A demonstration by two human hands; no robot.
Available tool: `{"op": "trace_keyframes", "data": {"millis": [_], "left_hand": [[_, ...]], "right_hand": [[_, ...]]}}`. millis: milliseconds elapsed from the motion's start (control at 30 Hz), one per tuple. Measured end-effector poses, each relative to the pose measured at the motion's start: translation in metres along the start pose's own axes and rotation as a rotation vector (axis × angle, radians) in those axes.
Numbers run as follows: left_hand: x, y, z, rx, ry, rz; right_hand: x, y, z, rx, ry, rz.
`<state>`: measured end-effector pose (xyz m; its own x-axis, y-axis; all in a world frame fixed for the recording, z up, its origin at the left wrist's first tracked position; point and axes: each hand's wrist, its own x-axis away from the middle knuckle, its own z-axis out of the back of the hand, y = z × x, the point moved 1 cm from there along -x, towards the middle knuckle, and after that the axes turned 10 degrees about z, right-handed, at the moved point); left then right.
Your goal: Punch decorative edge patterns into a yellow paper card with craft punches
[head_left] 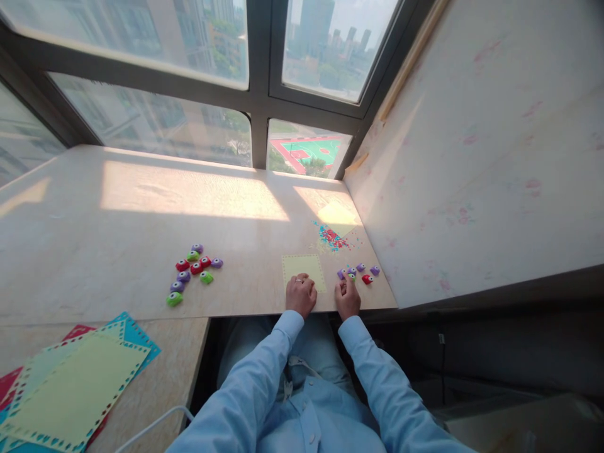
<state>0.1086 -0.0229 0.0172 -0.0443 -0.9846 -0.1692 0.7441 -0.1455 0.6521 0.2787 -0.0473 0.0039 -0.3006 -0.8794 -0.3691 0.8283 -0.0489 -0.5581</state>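
Note:
A pale yellow square sheet (302,263) with small holes punched along its edges lies flat near the front of the ledge. My left hand (301,294) rests over its lower part, fingers curled in; what they hold, if anything, is hidden. Just right of the sheet, my right hand (347,297) has its fingers drawn together against a group of small craft punches. A green punch (352,277) shows at its fingertips, and I cannot tell whether it is gripped. Purple punches (361,267) and a red punch (367,279) lie around it.
More coloured punches (195,268) lie in a loose group to the left. Red and blue paper bits (333,238) are scattered behind the right hand, by another yellow sheet (338,215). Larger hole-edged sheets (80,384) overlap at lower left. A wall (453,189) bounds the right side.

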Motion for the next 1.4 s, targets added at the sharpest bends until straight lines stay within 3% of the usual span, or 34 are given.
{"op": "trace_keyframes", "data": {"millis": [533,767,1033,1267,1400], "left_hand": [[0.001,0.001,0.001,0.009,0.016,-0.011],[0.001,0.0,-0.002,0.009,0.044,-0.024],[0.005,-0.003,0.0,0.155,0.175,-0.133],[0.02,0.008,0.024,0.189,0.299,-0.281],[0.026,-0.005,0.053,0.209,0.406,-0.132]], "right_hand": [[0.006,0.002,-0.001,0.026,-0.002,0.13],[0.008,0.009,-0.007,0.033,0.084,0.216],[0.008,0.007,-0.007,0.06,0.128,0.29],[0.008,0.01,-0.008,0.059,0.135,0.332],[0.009,0.01,-0.008,0.039,0.139,0.348]]}}
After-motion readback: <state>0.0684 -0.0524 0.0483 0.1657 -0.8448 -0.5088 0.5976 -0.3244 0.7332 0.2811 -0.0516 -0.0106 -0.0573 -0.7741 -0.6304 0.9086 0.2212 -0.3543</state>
